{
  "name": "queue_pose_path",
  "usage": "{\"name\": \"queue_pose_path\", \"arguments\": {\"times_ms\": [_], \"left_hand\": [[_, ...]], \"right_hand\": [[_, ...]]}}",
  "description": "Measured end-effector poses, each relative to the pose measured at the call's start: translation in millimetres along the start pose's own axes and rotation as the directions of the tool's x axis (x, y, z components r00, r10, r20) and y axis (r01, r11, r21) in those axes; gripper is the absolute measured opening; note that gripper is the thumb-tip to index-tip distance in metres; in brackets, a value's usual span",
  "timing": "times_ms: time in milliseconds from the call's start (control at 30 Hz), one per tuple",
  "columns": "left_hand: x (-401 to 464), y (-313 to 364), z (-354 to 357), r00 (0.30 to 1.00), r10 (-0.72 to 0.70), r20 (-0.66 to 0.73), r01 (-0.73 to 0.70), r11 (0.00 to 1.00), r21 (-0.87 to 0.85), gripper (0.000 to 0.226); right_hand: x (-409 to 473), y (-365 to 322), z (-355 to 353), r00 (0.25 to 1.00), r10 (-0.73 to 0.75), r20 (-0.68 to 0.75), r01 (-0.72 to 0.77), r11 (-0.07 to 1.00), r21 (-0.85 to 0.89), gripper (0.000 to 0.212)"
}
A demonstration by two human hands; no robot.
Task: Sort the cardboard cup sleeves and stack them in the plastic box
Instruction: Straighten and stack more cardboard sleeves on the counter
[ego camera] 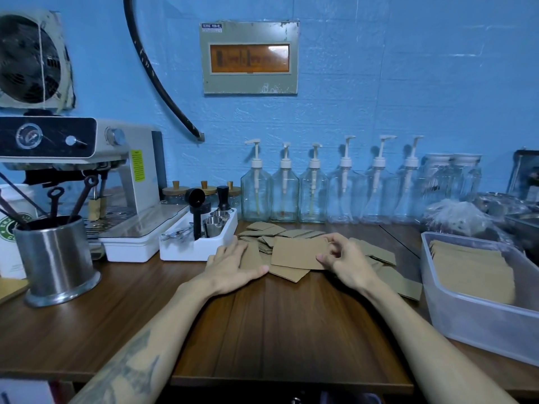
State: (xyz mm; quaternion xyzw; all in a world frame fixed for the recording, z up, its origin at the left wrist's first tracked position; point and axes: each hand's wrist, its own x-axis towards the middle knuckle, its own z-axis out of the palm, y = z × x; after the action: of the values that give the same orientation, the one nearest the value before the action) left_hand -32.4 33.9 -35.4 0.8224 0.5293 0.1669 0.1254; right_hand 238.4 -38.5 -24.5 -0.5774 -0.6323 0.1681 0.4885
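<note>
Meanwhile, right hand [348,265] fingers pinch a sleeve [297,252]; plastic box [466,310] holds stacked sleeves [472,269].

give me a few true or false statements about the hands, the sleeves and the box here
1. The right hand pinches a flat sleeve by its right edge. True.
2. The plastic box is empty. False: a stack of sleeves already lies in it.
3. The left hand rests flat on the loose sleeves. True.
4. The box sits to the left of the hands. False: it is on the right side of the table.
5. The pump bottles stand along the wall behind the loose sleeves. True.
</note>
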Motion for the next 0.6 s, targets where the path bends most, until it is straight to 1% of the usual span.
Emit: {"name": "queue_pose_path", "arguments": {"times_ms": [67,133,200,267,300,333,367,433,500,600], "left_hand": [[0,2,-1,0.999,-0.039,0.013,0.040,0.999,-0.025,0.098],[0,4,-2,0.998,-0.062,0.016,0.063,0.995,-0.076,0.090],[2,4,-4,0.999,-0.046,-0.007,0.045,0.995,-0.086,0.076],[3,2,-6,0.999,-0.012,-0.051,0.009,0.998,-0.062,0.057],[4,0,-7,0.998,0.006,-0.066,-0.011,0.998,-0.064,0.051],[5,-2,-8,0.997,0.026,-0.070,-0.032,0.996,-0.084,0.051],[6,-4,-9,0.997,0.048,-0.065,-0.055,0.993,-0.108,0.055],[7,-6,-13,0.996,0.080,-0.038,-0.084,0.988,-0.131,0.074],[8,-6,-14,0.997,0.079,-0.002,-0.078,0.988,-0.134,0.091],[10,-5,-12,0.998,0.067,0.007,-0.065,0.987,-0.150,0.101]], "right_hand": [[0,1,0,1.000,0.002,0.004,-0.002,1.000,0.005,0.028],[1,2,0,1.000,0.006,0.005,-0.006,1.000,0.007,0.028],[2,3,0,1.000,0.005,0.006,-0.005,1.000,0.001,0.028],[2,3,1,1.000,0.003,0.001,-0.003,1.000,0.003,0.028],[2,3,1,1.000,0.002,-0.001,-0.002,1.000,0.004,0.027],[2,3,1,1.000,0.002,-0.002,-0.002,1.000,0.008,0.026],[2,2,1,1.000,0.003,-0.002,-0.003,1.000,0.011,0.025],[2,1,1,1.000,0.007,-0.002,-0.007,1.000,0.012,0.024],[1,0,1,1.000,0.009,0.005,-0.009,1.000,0.013,0.024],[1,-1,0,1.000,0.005,0.005,-0.005,1.000,0.011,0.022]]}}
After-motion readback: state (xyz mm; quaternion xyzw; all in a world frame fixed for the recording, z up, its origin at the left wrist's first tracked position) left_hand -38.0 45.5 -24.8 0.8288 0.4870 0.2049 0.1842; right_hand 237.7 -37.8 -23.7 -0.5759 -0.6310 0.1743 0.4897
